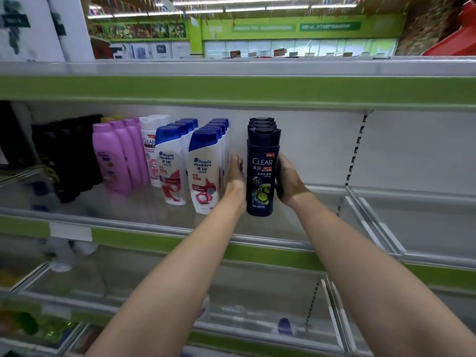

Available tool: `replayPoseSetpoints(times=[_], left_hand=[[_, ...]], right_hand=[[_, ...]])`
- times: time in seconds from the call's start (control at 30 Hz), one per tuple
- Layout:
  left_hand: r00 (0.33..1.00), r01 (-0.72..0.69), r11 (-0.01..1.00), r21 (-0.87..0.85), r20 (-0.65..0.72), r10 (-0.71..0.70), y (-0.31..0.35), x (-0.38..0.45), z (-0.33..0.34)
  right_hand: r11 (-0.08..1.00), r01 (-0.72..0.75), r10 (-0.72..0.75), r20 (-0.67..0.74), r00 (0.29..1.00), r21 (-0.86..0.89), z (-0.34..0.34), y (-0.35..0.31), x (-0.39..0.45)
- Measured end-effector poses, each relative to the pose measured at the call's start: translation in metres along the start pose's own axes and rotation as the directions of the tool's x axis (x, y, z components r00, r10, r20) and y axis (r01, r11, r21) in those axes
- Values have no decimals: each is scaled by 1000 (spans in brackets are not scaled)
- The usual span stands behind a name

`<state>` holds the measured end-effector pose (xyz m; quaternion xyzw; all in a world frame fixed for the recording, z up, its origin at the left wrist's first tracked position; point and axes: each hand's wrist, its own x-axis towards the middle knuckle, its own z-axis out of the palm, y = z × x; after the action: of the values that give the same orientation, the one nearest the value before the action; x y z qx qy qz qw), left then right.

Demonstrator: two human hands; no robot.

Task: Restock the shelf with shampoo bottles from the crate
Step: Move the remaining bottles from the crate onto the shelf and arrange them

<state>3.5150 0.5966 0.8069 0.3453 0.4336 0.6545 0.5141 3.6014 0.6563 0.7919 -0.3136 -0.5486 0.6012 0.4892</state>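
From the head camera, your right hand (pixel 288 180) has its grip wrapped around the front dark blue Clear bottle (pixel 261 173), fingers curled round its right flank at about label height. The bottle stands upright with its long axis vertical, base on the shelf (pixel 296 228) or just above it; you cannot tell which from here. It heads a single file of matching dark bottles (pixel 261 124) running straight back toward the rear panel, so any push goes along that line, away from you. Your left hand (pixel 235 173) is released, fingers straight, flat in the gap between the dark bottle and the nearest Head & Shoulders bottle (pixel 204 173); it appears to touch the white bottles' side, though the contact is partly hidden. Both hands sit level with the bottle, right one gripping, left one just beside it. To the left stand two rows of Head & Shoulders, then a white Clear bottle (pixel 149 153), purple bottles (pixel 116 155) and some dark, blurred goods (pixel 69 153). To the right the shelf runs bare to the slotted upright (pixel 356 148). Judging from this, the white row on the left is the only thing close enough to knock; keep the dark bottle vertical and clear of it. The crate is not in view.
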Motion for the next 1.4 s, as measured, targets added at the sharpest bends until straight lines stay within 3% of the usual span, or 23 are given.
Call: replayPoseSetpoints(times=[0.13, 0.23, 0.3, 0.43, 0.9, 1.17, 1.4], left_hand=[[981, -193, 970, 146, 58, 187, -2, -25, -7], [986, -162, 829, 535, 64, 151, -4, -16, -15], [991, -126, 759, 639, 53, 120, -5, -17, -11], [985, -171, 785, 596, 109, 132, -4, -18, -5], [978, -193, 857, 478, 160, 131, -1, 4, -30], [975, -207, 911, 357, 156, 160, -5, 17, -36], [989, -114, 916, 386, 131, 68, -3, 6, -36]], right_hand=[[1000, -10, 10, 17, 1000, -20, -1, -5, -2], [991, -31, 16, 109, 994, 134, 5, -3, -1], [970, -29, -3, 132, 991, 240, 10, -2, 0], [936, -41, -6, 132, 991, 349, 13, 1, 5], [973, -2, -18, 84, 996, 233, 28, 12, 24], [977, 15, -19, 17, 1000, 214, 38, 16, 26], [985, -41, 65, -134, 989, 170, 41, 2, 5]])
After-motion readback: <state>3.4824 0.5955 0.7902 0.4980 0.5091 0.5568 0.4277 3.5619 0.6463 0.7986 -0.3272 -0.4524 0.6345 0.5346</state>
